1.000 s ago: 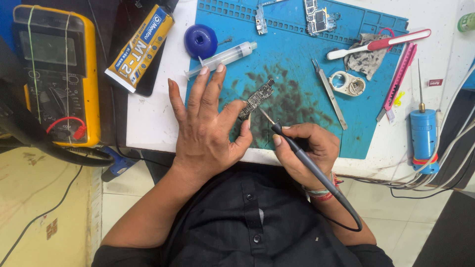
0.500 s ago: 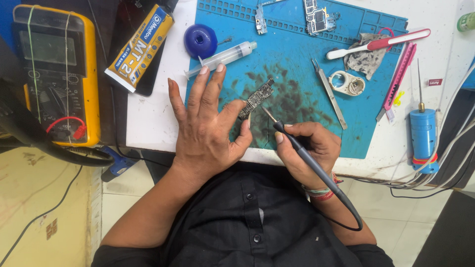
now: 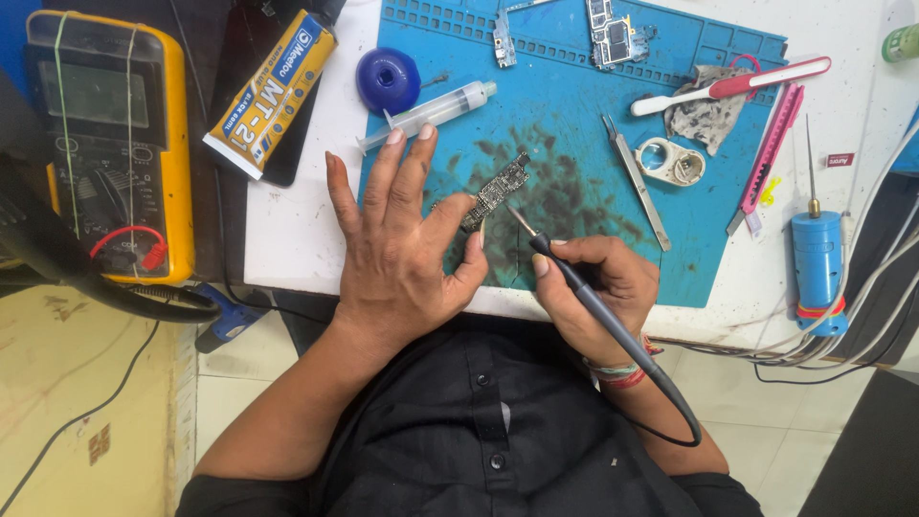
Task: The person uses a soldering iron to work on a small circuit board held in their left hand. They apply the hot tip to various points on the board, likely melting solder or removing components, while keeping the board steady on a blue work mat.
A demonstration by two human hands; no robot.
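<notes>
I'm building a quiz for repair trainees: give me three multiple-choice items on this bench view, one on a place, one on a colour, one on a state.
1. Where does the small circuit board lie?
A. on the blue work mat
B. on the yellow multimeter
C. on the floor

2. What colour is the multimeter casing?
A. red
B. yellow
C. green

3. How does the right hand hold the soldering iron?
A. lying loose beside it
B. gripped like a pen, tip toward the board
C. held by its cable only

Answers:
1 A, the board rests on the stained mat by the left hand fingertips.
2 B, its casing is yellow around a dark face.
3 B, the fingers wrap the dark handle, tip pointing toward the board.
</notes>
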